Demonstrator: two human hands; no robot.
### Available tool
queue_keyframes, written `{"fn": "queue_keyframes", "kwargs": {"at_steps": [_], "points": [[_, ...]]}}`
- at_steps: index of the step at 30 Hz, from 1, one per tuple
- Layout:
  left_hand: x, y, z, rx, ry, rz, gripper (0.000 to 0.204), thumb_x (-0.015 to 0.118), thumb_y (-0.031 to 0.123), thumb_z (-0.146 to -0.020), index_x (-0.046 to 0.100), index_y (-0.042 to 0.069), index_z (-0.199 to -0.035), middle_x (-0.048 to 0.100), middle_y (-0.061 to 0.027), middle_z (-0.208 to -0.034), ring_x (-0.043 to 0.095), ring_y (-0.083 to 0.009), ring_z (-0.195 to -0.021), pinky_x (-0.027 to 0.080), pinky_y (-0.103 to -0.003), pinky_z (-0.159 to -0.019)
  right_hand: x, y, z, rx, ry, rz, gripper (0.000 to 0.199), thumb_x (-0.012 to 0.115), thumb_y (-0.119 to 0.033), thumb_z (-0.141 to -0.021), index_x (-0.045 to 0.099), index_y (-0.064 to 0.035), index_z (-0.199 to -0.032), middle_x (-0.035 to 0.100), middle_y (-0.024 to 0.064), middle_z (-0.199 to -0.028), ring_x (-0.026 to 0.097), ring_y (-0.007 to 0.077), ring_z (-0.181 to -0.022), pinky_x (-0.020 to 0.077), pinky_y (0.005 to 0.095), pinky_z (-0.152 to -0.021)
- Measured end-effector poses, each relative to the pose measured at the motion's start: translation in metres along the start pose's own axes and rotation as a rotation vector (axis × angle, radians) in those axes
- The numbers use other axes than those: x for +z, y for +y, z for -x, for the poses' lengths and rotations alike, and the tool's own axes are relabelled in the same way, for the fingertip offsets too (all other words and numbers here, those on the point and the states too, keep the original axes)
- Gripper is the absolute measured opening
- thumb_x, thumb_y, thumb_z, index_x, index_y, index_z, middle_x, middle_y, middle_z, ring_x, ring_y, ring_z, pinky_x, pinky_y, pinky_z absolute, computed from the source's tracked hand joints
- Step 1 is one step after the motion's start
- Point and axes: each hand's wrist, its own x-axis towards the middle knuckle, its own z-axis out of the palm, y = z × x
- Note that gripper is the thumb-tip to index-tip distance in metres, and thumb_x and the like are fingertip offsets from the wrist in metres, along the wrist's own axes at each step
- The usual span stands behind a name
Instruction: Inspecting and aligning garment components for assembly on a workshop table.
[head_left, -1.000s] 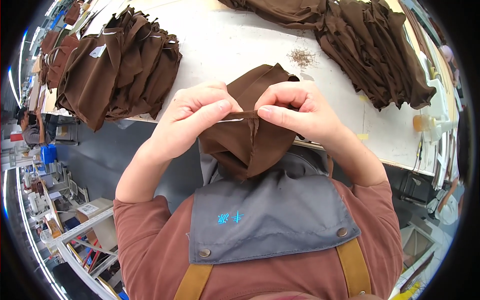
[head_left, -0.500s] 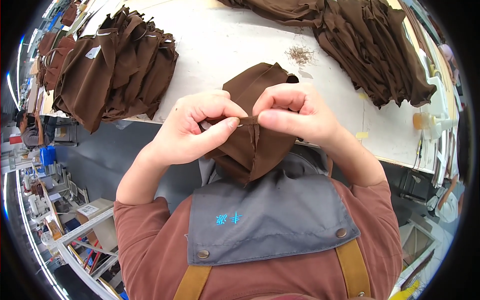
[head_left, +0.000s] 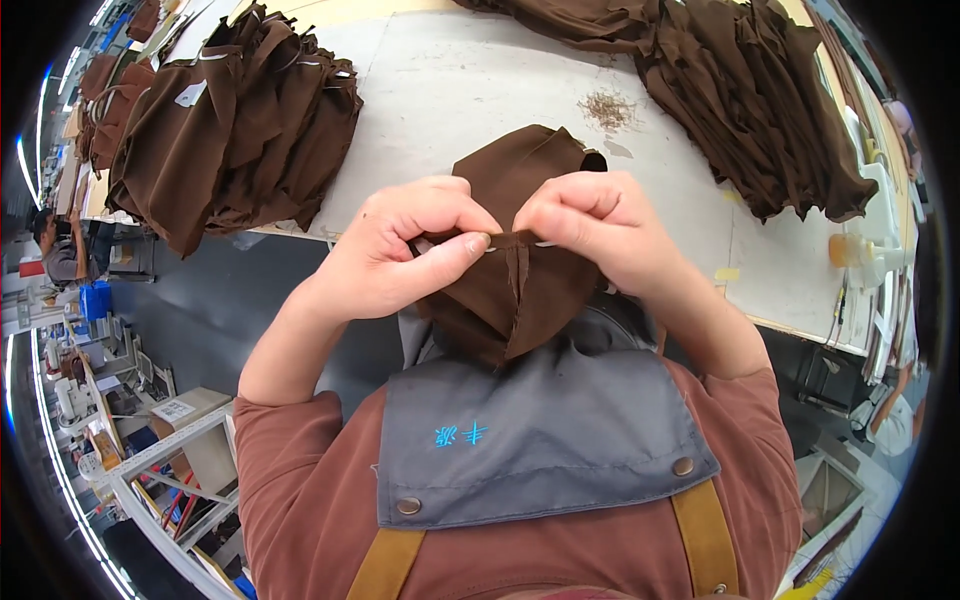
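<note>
Both our left hand (head_left: pixel 405 250) and right hand (head_left: pixel 600 225) pinch the brown fabric piece (head_left: pixel 515 290) closed at its top seam; we judge we are inspecting it, next spreading toward 6 o'clock

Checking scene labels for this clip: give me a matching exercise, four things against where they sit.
Things:
1. brown cloth piece
2. left stack of cloth
3. thread scraps
4. right heap of cloth

Places:
A. loose on the bare table
B. pinched between left hand and right hand
C. far right of table
D. left table edge, overhanging

Pairs: 1-B, 2-D, 3-A, 4-C
</note>
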Motion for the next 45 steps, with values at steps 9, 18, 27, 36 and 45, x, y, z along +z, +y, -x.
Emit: {"fn": "queue_keyframes", "kwargs": {"at_steps": [9, 18, 27, 36, 45], "points": [[-0.007, 0.012, -0.009, 0.008, 0.006, -0.103, 0.008, 0.06, 0.001, -0.081, 0.067, -0.001, -0.083, 0.052, -0.0019, -0.069, 0.044, -0.01, -0.064, 0.034, -0.026, -0.058, -0.009, -0.003, -0.001, -0.08, -0.023, -0.028, 0.027, 0.05, -0.019, -0.092, 0.068, -0.0002, -0.096, 0.066, 0.0019, -0.084, 0.054, 0.0076, -0.082, 0.042, 0.0251, -0.074], [-0.001, 0.019, -0.012, 0.22, 0.301, -0.595, 0.023, 0.065, 0.013, -0.088, 0.062, 0.006, -0.109, 0.059, -0.0111, -0.101, 0.058, -0.0267, -0.093, 0.046, -0.036, -0.081, 0.0, -0.016, -0.001, -0.182, 0.302, 0.299, 0.012, 0.068, -0.014, -0.09, 0.068, -0.0025, -0.089, 0.063, -0.0049, -0.078, 0.054, 0.0029, -0.072, 0.0438, 0.02, -0.064], [0.003, 0.047, -0.02, 0.124, 0.483, -0.51, 0.052, 0.062, 0.013, -0.085, 0.042, -0.003, -0.131, 0.059, -0.0264, -0.11, 0.057, -0.0414, -0.106, 0.046, -0.047, -0.088, 0.024, -0.072, -0.05, -0.669, 0.418, 0.495, 0.029, 0.066, -0.006, -0.091, 0.06, -0.0006, -0.119, 0.064, -0.0003, -0.101, 0.055, 0.0047, -0.09, 0.0425, 0.0185, -0.078], [-0.157, 0.131, -0.021, 0.2, 1.224, -0.202, 0.017, 0.042, 0.011, -0.094, 0.051, 0.0, -0.102, 0.057, -0.0071, -0.093, 0.054, -0.0177, -0.084, 0.043, -0.029, -0.075, -0.066, -0.037, -0.028, -0.608, 0.749, 1.044, 0.028, 0.068, -0.014, -0.087, 0.064, -0.0115, -0.115, 0.058, 0.0027, -0.122, 0.054, 0.0146, -0.103, 0.0415, 0.0268, -0.081], [-0.43, -0.015, 0.126, -0.381, 1.108, -1.121, 0.072, 0.058, 0.047, -0.091, 0.042, -0.003, -0.14, 0.05, -0.0229, -0.139, 0.049, -0.031, -0.127, 0.037, -0.038, -0.106, -0.092, 0.019, -0.021, -0.286, 0.46, 1.051, 0.022, 0.068, -0.013, -0.084, 0.065, -0.0079, -0.104, 0.058, 0.0074, -0.115, 0.058, 0.0213, -0.099, 0.0467, 0.0333, -0.083]]}}
